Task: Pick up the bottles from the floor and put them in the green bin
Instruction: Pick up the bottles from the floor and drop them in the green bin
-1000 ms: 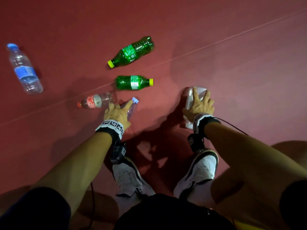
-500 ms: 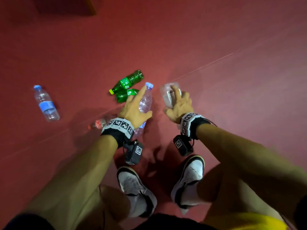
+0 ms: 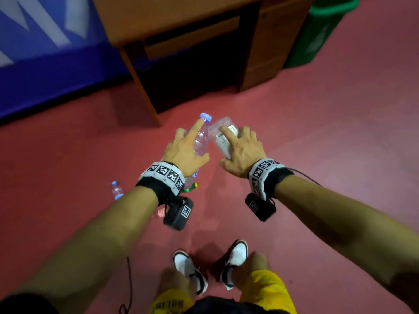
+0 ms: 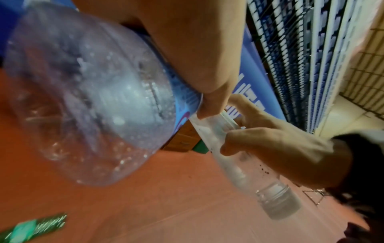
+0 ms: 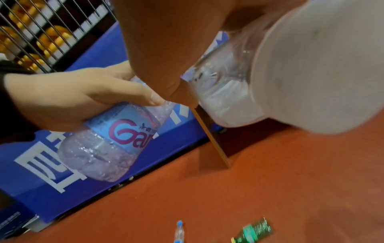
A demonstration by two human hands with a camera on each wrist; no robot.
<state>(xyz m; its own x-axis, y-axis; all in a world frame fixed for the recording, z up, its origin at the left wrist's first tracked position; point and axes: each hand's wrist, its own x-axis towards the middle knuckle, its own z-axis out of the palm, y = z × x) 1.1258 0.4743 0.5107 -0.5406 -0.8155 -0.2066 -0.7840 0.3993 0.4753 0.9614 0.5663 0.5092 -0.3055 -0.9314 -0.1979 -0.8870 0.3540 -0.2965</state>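
Our left hand [image 3: 184,152] grips a clear water bottle [image 5: 112,139], its blue label reading "Ga…"; our right hand [image 3: 243,152] grasps a white-capped bottle [image 4: 239,157], both above the floor [image 3: 317,137].

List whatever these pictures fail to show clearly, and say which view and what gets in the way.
- Green bin, head view: cut off by the top edge; its opening is unseen.
- Green bottle, head view: nearly all hidden behind the left hand and its wristband.
- Red-labelled bottle, head view: mostly hidden by the left forearm.
- Clear bottle in the right hand: label too blurred to read.
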